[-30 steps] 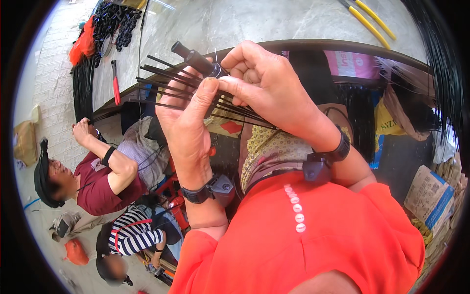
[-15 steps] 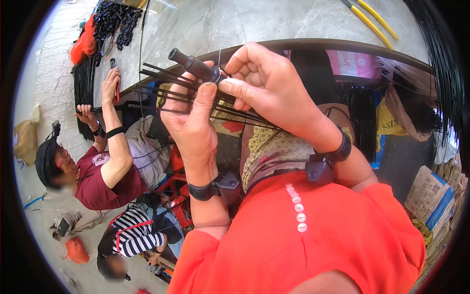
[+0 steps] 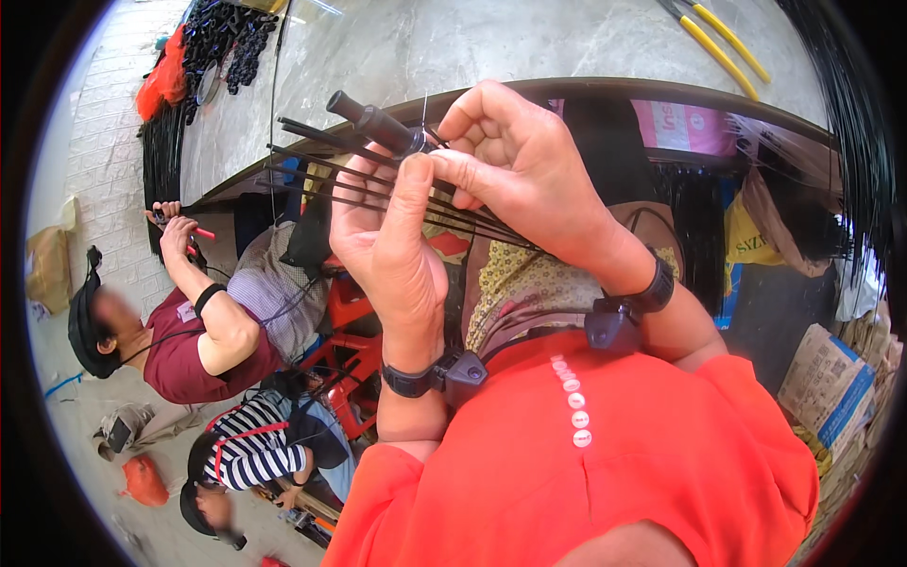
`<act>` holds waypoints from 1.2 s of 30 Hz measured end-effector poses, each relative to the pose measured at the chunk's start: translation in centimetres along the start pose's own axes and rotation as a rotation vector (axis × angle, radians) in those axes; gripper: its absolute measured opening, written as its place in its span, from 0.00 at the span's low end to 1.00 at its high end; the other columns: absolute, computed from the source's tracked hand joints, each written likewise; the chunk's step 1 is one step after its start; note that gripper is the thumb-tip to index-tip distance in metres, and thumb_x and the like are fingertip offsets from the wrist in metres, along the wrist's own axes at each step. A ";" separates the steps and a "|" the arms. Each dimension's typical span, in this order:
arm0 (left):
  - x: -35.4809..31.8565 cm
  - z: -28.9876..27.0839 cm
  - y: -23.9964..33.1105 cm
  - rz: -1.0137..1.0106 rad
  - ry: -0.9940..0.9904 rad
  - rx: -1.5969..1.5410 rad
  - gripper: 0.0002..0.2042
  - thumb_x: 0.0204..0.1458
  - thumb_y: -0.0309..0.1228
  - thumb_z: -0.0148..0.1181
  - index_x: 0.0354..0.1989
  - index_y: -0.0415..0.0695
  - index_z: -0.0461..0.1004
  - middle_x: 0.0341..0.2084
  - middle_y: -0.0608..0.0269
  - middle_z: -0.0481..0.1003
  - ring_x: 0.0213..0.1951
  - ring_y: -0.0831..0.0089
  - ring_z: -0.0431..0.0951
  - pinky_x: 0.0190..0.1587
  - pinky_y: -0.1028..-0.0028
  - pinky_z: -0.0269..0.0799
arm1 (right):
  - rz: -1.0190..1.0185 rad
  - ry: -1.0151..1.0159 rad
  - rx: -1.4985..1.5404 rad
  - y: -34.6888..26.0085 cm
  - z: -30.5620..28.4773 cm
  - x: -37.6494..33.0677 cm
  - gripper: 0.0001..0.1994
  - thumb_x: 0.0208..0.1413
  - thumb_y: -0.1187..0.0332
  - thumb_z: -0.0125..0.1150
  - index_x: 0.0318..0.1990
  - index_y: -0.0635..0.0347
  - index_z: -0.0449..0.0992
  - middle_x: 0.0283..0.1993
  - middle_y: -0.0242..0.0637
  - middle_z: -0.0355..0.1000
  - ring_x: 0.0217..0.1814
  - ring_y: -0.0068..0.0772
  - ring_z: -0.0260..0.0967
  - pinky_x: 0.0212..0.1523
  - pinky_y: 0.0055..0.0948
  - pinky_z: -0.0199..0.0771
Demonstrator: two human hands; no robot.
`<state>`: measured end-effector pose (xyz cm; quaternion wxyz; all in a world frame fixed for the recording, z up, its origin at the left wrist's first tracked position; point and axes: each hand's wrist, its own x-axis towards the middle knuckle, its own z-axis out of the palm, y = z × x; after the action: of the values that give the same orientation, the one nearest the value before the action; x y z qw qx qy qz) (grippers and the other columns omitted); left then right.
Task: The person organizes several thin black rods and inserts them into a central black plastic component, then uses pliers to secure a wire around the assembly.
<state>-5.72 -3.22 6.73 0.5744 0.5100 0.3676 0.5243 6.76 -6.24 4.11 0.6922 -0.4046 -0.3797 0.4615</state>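
Observation:
Both my hands meet near the table's front edge around a black stepped tube [image 3: 376, 125] that looks like an umbrella runner. My left hand [image 3: 395, 227] is closed, thumb up against the tube's collar, with several thin black umbrella ribs [image 3: 326, 139] fanning out across the palm and past the fingers. My right hand [image 3: 529, 156] pinches at the same collar, thumb and forefinger beside the left thumb. What lies between its fingertips is mostly hidden. A fine wire [image 3: 424, 106] rises from the collar toward the table.
Yellow-handled cutters [image 3: 723, 47] lie on the grey tabletop [image 3: 529, 42]. Black strands [image 3: 850, 142] hang at the right edge. Small black parts [image 3: 227, 47] are heaped at the far left. A person in maroon [image 3: 203, 354] handles a red-handled tool; another wears stripes [image 3: 260, 449].
My left hand has shifted slightly right, and the ribs in it lie closer together. The right hand stays at the collar. The maroon-clad person's hands have come nearer each other.

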 end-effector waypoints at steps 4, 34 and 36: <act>0.0 -0.5 -0.6 0.074 0.022 0.021 0.09 0.57 0.21 0.61 0.46 0.37 0.73 0.37 0.62 0.77 0.39 0.77 0.76 0.44 0.77 0.70 | 0.078 -0.047 0.058 -0.5 0.0 -0.1 0.07 0.57 0.76 0.61 0.37 0.69 0.68 0.25 0.35 0.73 0.25 0.18 0.70 0.25 0.21 0.71; -0.4 0.1 -0.3 0.042 0.013 -0.028 0.10 0.56 0.18 0.60 0.46 0.37 0.73 0.40 0.63 0.77 0.40 0.77 0.76 0.45 0.77 0.72 | -0.334 0.114 -0.557 -0.7 0.6 -0.4 0.07 0.46 0.75 0.63 0.30 0.62 0.69 0.24 0.42 0.69 0.24 0.45 0.71 0.25 0.36 0.70; -0.3 -0.3 -0.3 0.015 0.001 -0.042 0.13 0.54 0.18 0.63 0.48 0.36 0.72 0.41 0.61 0.76 0.41 0.77 0.76 0.47 0.76 0.72 | -0.333 0.110 -0.566 -0.9 0.6 -0.4 0.08 0.46 0.75 0.63 0.30 0.62 0.69 0.24 0.42 0.69 0.24 0.44 0.71 0.25 0.36 0.70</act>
<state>-5.96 -3.47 6.38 0.5810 0.5002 0.3529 0.5364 6.43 -6.72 5.09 0.6376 -0.5377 -0.5158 0.1956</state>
